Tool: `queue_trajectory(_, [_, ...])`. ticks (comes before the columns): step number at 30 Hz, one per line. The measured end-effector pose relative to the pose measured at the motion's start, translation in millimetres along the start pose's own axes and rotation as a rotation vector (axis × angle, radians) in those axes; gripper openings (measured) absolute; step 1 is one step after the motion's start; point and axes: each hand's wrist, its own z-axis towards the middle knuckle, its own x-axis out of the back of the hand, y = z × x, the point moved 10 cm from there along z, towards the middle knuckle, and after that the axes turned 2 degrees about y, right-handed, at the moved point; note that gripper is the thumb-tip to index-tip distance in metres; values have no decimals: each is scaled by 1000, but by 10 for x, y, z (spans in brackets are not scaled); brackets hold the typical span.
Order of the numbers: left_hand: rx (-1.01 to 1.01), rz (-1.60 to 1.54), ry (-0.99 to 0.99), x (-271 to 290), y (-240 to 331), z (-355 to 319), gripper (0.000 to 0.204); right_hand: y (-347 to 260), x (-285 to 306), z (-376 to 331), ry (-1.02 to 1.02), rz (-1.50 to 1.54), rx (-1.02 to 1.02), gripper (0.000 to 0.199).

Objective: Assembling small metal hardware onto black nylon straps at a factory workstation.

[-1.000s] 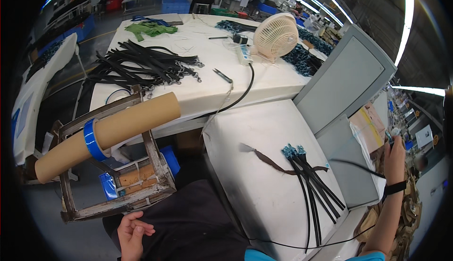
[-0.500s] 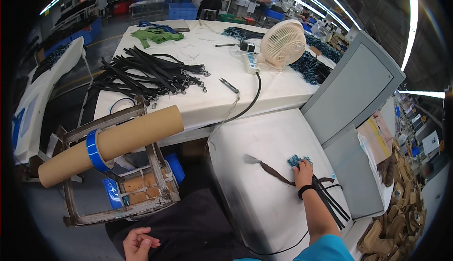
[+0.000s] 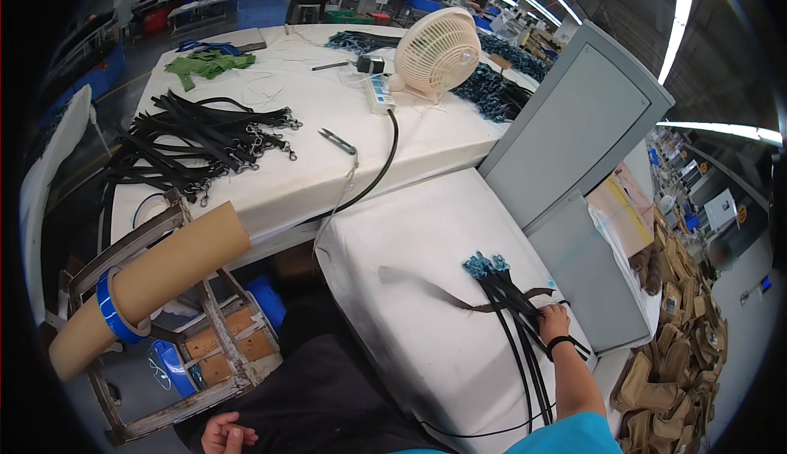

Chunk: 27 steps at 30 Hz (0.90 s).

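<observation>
**Desk:** What does the head view show?

**Photographer:** A worker's right hand (image 3: 554,321) lies on a bundle of black straps (image 3: 515,323) spread over a white padded table (image 3: 393,290). The fingers press on the straps near their middle; whether they pinch one or only rest on top, I cannot tell.

**Desk:** How do the straps lie?

**Photographer:** Their long axis runs away from the worker, blue-tipped ends (image 3: 484,264) at the far end, up and left of the fingers, tails trailing back beside the forearm. A flat brown strip (image 3: 434,292) crosses under them to the left.

**Desk:** The other hand?

**Photographer:** The left hand (image 3: 225,434) sits loosely curled and empty at the lap, well apart; the right is far nearer.

**Desk:** Surroundings?

**Photographer:** A cardboard tube (image 3: 152,278) on a frame at left, a fan (image 3: 437,53) and more straps on the far table (image 3: 270,183).
</observation>
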Motion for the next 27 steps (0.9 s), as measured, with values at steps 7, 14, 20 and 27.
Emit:
queue_trajectory(7, [-34,46,-16,3,71,25,25,-303,620,-44,95,25,-4,18])
queue_trajectory(14, [-11,11,-12,5,-29,-5,25,-274,375,-286,-179,6,-59,27])
queue_trajectory(20, [-16,39,-2,9,39,-7,24,-340,264,-339,-18,197,-76,54])
queue_trajectory(27, [3,33,0,-2,20,-33,24,-812,47,10,-50,36,-41,73])
